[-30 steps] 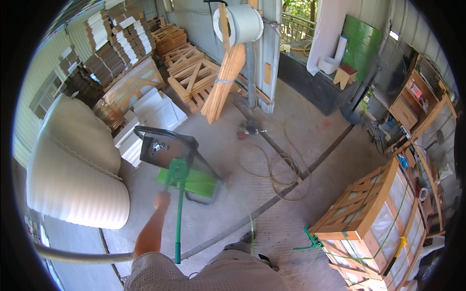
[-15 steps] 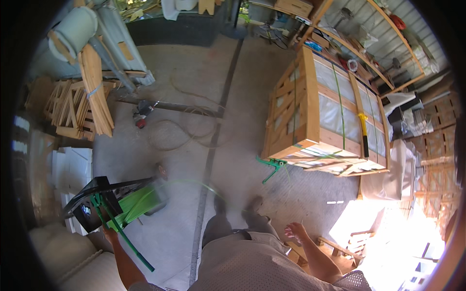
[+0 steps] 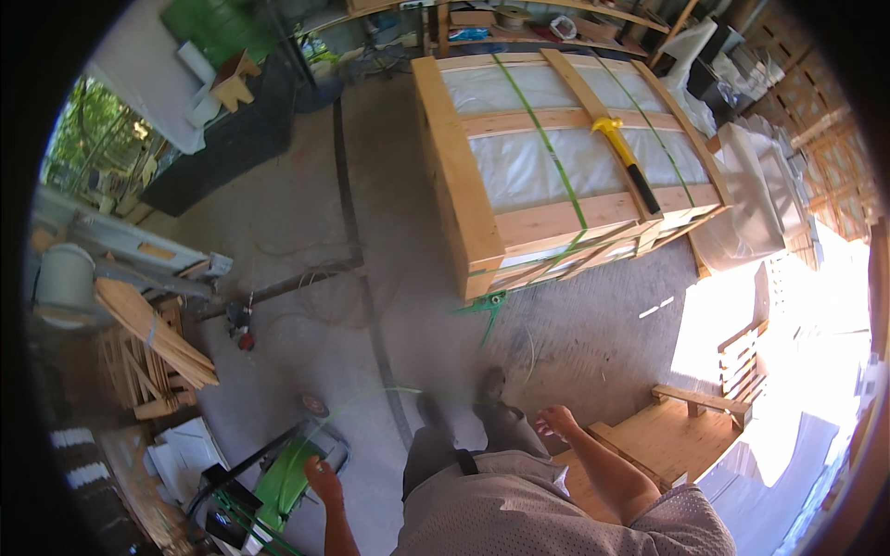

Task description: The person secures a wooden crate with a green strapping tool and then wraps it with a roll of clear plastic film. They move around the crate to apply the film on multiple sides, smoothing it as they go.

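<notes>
My left hand hangs beside a wheeled strapping cart at the lower left, its fingers loosely apart and nothing seen in them. The cart carries a coil of green strap and a black tray with green tool handles. A loose green strap trails from it toward my feet. My right hand is held out at my right side, empty, with fingers slightly bent. Ahead stands a large wooden crate wrapped in white film and green straps. A yellow hammer with a black grip lies on it.
A green tool sits at the crate's near lower corner. A red and dark tool and a thin hose lie on the floor. Wood slats are stacked left. A wooden platform stands at the right.
My left hand has let go of the cart's green tool and moved right, away from the tray. My view has turned right, bringing the crate nearer the middle.
</notes>
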Demonstrator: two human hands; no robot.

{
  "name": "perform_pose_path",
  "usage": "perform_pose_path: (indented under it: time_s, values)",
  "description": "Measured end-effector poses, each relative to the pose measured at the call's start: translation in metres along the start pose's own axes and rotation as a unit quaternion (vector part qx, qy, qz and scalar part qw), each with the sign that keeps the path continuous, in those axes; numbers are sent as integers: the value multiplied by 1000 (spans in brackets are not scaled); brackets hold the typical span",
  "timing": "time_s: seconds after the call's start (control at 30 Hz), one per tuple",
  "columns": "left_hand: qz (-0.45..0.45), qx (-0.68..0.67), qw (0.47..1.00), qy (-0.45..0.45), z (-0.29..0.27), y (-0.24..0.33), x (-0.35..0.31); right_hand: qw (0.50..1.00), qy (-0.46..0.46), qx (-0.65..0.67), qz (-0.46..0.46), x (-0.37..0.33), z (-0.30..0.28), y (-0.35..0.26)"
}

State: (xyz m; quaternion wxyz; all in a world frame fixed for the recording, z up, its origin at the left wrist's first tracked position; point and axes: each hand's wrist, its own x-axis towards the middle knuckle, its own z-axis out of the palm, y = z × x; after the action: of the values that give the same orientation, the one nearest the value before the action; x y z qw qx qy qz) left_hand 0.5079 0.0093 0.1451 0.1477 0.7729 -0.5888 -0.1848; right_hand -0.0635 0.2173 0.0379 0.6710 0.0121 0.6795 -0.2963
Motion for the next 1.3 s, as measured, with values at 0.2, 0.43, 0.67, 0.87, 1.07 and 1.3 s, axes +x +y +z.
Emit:
perform_pose_path:
  time_s: [0.2,0.43,0.67,0.87,1.07,1.3]
  values:
    - [304,-159,932,-118,84,308,89,995,74,-34,-65,25,-37,11]
    - [626,-43,767,-137,190,574,147,974,201,-78,-68,13,11,29]
    - [736,66,663,-119,300,598,167,839,367,401,5,-37,154,67]
    - [732,-20,671,-113,295,597,161,750,375,545,24,-36,266,74]
    - [690,50,700,-175,298,598,168,790,371,488,33,-22,262,78]
    - [727,27,677,-110,324,601,184,858,379,344,-46,8,178,57]
